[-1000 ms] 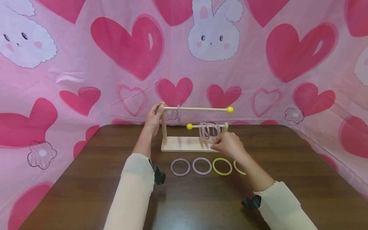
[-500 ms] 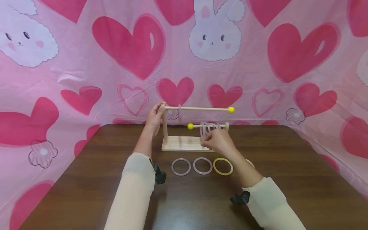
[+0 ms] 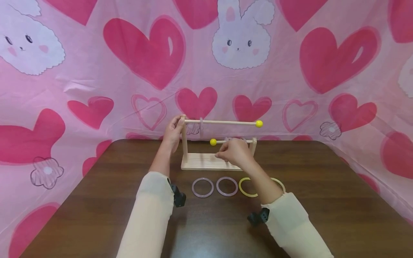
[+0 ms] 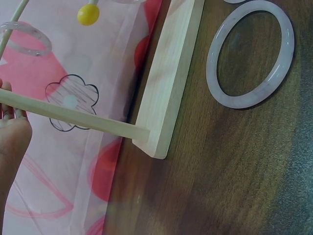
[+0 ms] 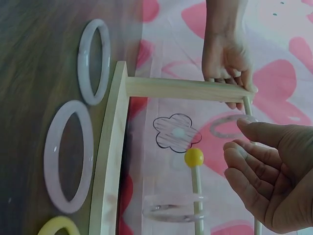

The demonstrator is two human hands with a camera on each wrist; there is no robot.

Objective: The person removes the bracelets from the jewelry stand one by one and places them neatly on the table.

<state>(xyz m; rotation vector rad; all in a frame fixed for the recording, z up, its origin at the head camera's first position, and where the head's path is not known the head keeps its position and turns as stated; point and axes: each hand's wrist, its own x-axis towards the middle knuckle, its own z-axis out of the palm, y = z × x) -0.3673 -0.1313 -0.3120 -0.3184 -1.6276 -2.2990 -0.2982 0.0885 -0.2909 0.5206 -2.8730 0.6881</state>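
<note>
A pale wooden bangle stand (image 3: 206,162) has an upper rod and a lower rod, each tipped with a yellow ball. My left hand (image 3: 172,134) grips the top of its left post (image 4: 73,115), fingers behind it and thumb in front. My right hand (image 5: 274,171) is in front of the lower rod, its fingers loosely bent and thumb apart, with nothing between them. Several translucent pale bangles (image 5: 173,213) hang on the lower rod, mostly hidden by this hand in the head view. One clear bangle (image 3: 201,126) hangs on the upper rod near the left post.
In front of the stand, two lilac bangles (image 3: 202,196) and two yellow bangles (image 3: 242,191) lie in a row on the dark wooden table (image 3: 106,200). My right forearm partly covers the yellow ones. A pink heart-patterned cloth (image 3: 145,71) hangs behind the table.
My right hand has moved left along the lower rod, from beside its right post toward the yellow ball, passing in front of the hanging bangles. My left hand has stayed on the post.
</note>
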